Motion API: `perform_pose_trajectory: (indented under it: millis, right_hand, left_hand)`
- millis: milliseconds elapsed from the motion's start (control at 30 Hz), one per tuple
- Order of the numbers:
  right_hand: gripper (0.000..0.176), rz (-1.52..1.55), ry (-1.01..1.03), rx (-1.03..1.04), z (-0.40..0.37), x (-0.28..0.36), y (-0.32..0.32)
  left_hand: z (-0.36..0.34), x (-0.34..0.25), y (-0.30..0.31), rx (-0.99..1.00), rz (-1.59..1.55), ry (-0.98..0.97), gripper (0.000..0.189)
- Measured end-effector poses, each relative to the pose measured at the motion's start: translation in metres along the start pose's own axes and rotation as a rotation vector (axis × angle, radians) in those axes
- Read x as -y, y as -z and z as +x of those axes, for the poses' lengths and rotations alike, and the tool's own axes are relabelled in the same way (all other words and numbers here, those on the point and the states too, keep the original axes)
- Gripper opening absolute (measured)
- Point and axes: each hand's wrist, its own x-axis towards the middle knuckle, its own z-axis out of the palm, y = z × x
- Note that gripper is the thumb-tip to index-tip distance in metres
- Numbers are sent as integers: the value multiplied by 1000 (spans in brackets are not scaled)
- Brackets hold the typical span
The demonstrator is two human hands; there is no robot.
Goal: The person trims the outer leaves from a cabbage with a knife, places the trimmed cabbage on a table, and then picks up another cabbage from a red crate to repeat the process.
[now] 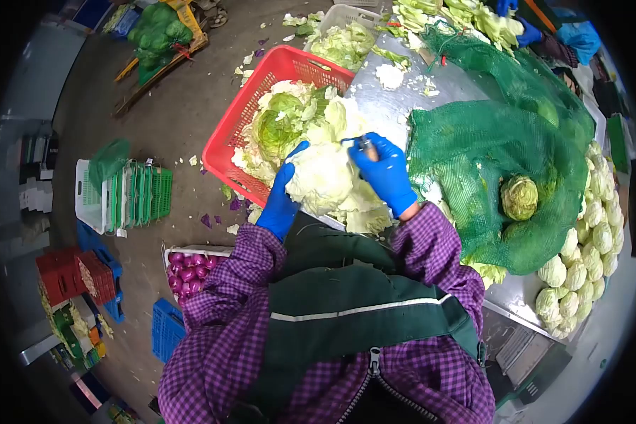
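Observation:
A pale, peeled cabbage sits against my left hand, whose fingers and thumb curve around its left side. My right hand, at the cabbage's upper right, is closed on a knife with a brown handle; its blade is hard to make out. Both hands wear blue gloves. Beyond the cabbage stands a red crate full of loose outer leaves and a greener leafy piece. More loose leaves hang below the cabbage, near the metal table's edge.
To the right, green net bags hold cabbages, and one cabbage rests on the netting. Trimmed cabbages are piled at far right. Another person's blue-gloved hand is at the top right. Red onions and stacked crates stand left.

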Motion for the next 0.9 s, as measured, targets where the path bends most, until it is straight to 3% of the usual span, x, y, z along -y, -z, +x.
perform_pose_trajectory:
  millis: [33, 167, 267, 367, 433, 467, 500, 567, 633, 700, 767, 800, 833, 867, 900]
  right_hand:
    - [14, 128, -244, 26, 3, 3, 8]
    - [13, 142, -359, -79, -3, -18, 27]
    - [14, 206, -447, -145, -15, -36, 29]
    - [12, 212, -503, -197, -23, -45, 24]
    - [23, 299, -366, -202, -26, -18, 20]
    - [41, 214, -358, -108, -28, -4, 23]
    - [52, 275, -115, -103, -29, -2, 15]
    - [57, 252, 192, -31, -24, 20, 3]
    - [57, -60, 295, 19, -19, 32, -2]
    - [48, -50, 243, 37, -15, 25, -4]
    - [32, 452, -261, -15, -12, 31, 2]
    - [16, 513, -226, -97, -13, 26, -6]
    - [16, 512, -229, -87, -16, 22, -9]
    - [13, 400, -344, -59, -19, 18, -11]
    - [11, 284, -453, -36, -20, 12, -12]
  left_hand:
    - [-2, -4, 0, 7, 42, -37, 69]
    - [-2, -12, 0, 9, 108, -92, 76]
    - [6, -16, -1, 124, 179, -146, 68]
    - [8, -25, -18, 16, 28, -65, 70]
    - [9, -36, -35, -68, -41, -48, 71]
    - [10, -36, -34, -106, -34, -39, 66]
    - [14, -36, -32, -103, -34, -41, 66]
    - [19, -33, -26, -18, 72, -49, 62]
    - [14, -34, -32, -3, 105, -6, 63]
    - [12, -30, -22, 5, 61, -20, 59]
    - [11, -19, 3, 51, -54, -69, 55]
    - [10, -11, 6, -6, -55, -17, 56]
    - [8, -3, 7, -66, -57, 31, 57]
    - [10, 14, 11, -47, 231, -137, 63]
    - [11, 12, 11, -48, 228, -145, 63]
